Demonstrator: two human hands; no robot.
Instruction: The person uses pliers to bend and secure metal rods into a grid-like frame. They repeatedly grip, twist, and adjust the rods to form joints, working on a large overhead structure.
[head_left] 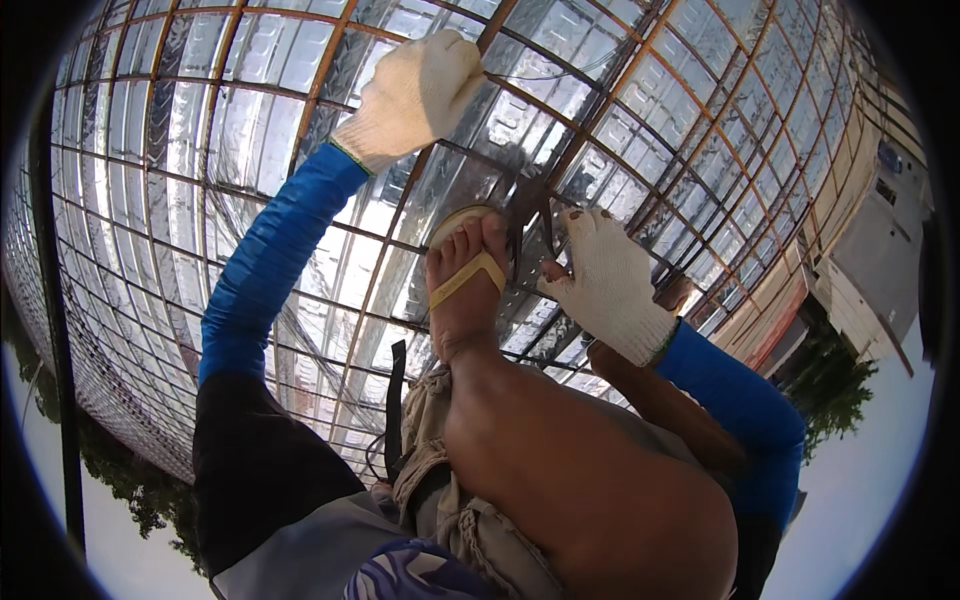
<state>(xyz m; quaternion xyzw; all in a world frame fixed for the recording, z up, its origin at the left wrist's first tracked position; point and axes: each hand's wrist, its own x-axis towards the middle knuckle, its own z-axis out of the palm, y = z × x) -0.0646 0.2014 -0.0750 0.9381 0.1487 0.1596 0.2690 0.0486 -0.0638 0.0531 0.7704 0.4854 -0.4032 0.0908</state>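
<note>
My left hand (425, 95), in a white knit glove, is closed in a fist above the bar mesh. A thin dark tie wire (540, 78) runs out of it to the right. My right hand (605, 275), in a similar glove with worn fingertips, is at the right of my foot. Its fingers and thumb are around the handles of dark pincers (530, 195), whose jaws point away from me over the mesh; their tips are hard to make out. The rusty steel bar mesh (590, 125) lies over shiny ribbed metal decking (265, 125).
My sandalled foot (468, 265) stands on the mesh between my hands, with my bent knee (640, 500) close below. A dark strap (396, 400) sticks up by my waist. A pale building (875, 270) and trees (830, 385) show beyond the deck's right edge.
</note>
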